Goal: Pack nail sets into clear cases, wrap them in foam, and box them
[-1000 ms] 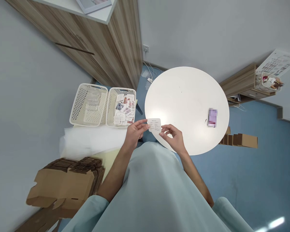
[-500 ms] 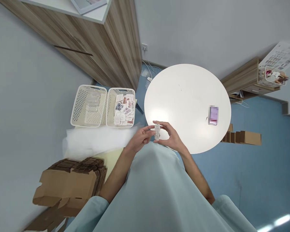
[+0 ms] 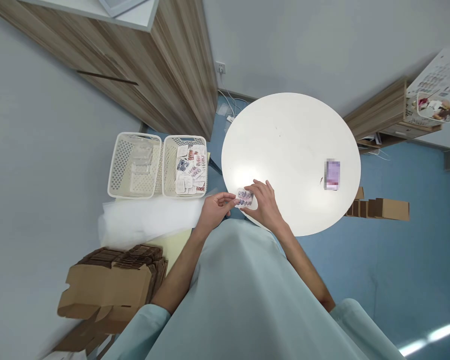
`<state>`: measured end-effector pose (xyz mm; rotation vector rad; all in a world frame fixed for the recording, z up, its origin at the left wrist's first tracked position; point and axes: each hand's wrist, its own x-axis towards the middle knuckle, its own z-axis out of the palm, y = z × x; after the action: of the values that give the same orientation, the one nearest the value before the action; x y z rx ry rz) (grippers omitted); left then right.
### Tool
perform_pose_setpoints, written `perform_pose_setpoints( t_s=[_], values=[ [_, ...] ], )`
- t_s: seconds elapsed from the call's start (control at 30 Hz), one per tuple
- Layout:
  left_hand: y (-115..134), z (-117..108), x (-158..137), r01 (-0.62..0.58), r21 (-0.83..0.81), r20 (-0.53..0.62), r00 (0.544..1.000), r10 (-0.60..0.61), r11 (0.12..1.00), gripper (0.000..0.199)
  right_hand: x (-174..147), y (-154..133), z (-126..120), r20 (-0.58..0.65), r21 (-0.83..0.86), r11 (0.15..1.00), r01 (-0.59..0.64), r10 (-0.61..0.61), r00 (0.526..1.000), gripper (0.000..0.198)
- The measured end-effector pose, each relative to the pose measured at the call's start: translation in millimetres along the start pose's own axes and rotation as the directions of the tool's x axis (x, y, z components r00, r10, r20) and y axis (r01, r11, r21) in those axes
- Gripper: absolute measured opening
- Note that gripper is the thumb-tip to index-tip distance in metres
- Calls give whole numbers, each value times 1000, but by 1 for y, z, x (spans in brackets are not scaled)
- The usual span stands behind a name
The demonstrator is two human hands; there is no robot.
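A small pack of press-on nails (image 3: 244,197), with rows of purple nails on a pale card, is held between my two hands over the near left edge of the round white table (image 3: 288,135). My left hand (image 3: 214,212) pinches its left end between thumb and fingers. My right hand (image 3: 264,204) grips the right side, thumb below and fingers above. To the left, a white basket (image 3: 166,187) holds many similar packs in red, purple and dark blue, some showing white printed backs.
Beside it stands another white basket (image 3: 114,170) with clear plastic boxes (image 3: 141,159). Translucent white sheeting (image 3: 150,217) and stacked brown cardboard boxes (image 3: 108,285) lie nearer me on the left. A blurred purple item (image 3: 332,174) rests on the table's right. More cartons (image 3: 392,209) are beyond.
The nail pack has turned from its white printed side to its purple nail side. My left fingers have shifted to its left end, and my right hand has closed in around its right side.
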<state>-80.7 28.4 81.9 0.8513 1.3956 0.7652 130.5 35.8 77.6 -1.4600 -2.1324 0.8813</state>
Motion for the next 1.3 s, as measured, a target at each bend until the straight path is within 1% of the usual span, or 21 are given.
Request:
perform_pose_setpoints(
  t_s=[0.07, 0.17, 0.23, 0.3, 0.43, 0.53, 0.63, 0.7, 0.73, 0.83, 0.9, 1.0, 1.1, 1.23, 1.3],
  values=[
    [-12, 0, 8, -2, 14, -13, 1000, 2, 1000, 46, 4, 11, 10, 23, -30, 1000, 9, -8, 1000, 58],
    [-33, -2, 26, -2, 78, -26, 1000, 4, 997, 46, 14, 34, 34, 69, -92, 996, 10, -4, 998, 57],
    [-47, -3, 39, 14, 148, -35, 999, -9, 989, 44, 22, 50, 51, 115, -153, 988, -17, 34, 993, 57],
    [-58, -3, 52, 34, 233, -34, 999, -27, 972, 37, 30, 65, 67, 157, -214, 975, -57, 91, 983, 59],
    [-73, -7, 66, 34, 374, -43, 999, -19, 927, 27, 39, 86, 89, 208, -309, 945, -109, 179, 962, 61],
    [-80, -18, 69, 19, 445, -92, 995, 24, 896, 26, 40, 94, 98, 207, -358, 926, -116, 200, 958, 59],
    [-88, -39, 72, 46, 531, -153, 987, 42, 846, 29, 37, 96, 103, 189, -387, 914, -125, 211, 959, 60],
    [-95, -55, 75, 72, 571, -172, 985, 33, 818, 32, 36, 94, 104, 171, -390, 911, -133, 214, 962, 62],
    [-98, -62, 77, 80, 568, -180, 983, 29, 819, 32, 37, 93, 104, 162, -387, 912, -136, 212, 964, 62],
    [-106, -77, 80, 64, 475, -205, 978, 39, 878, 30, 40, 85, 104, 140, -383, 914, -135, 202, 969, 61],
    [-109, -83, 80, 54, 458, -197, 979, 42, 887, 30, 45, 77, 104, 130, -383, 915, -130, 193, 973, 60],
    [-111, -88, 77, 67, 564, -138, 990, 14, 823, 32, 55, 60, 107, 124, -373, 921, -114, 171, 978, 58],
    [-109, -93, 73, 61, 638, -82, 997, -11, 768, 36, 66, 40, 117, 120, -356, 931, -84, 135, 984, 56],
    [-103, -101, 70, 32, 679, -24, 999, -21, 734, 36, 80, 13, 136, 142, -330, 942, -58, 111, 984, 53],
    [-101, -105, 67, 14, 682, 13, 999, -32, 731, 34, 87, 0, 146, 168, -314, 948, -49, 106, 980, 51]
  ],
)
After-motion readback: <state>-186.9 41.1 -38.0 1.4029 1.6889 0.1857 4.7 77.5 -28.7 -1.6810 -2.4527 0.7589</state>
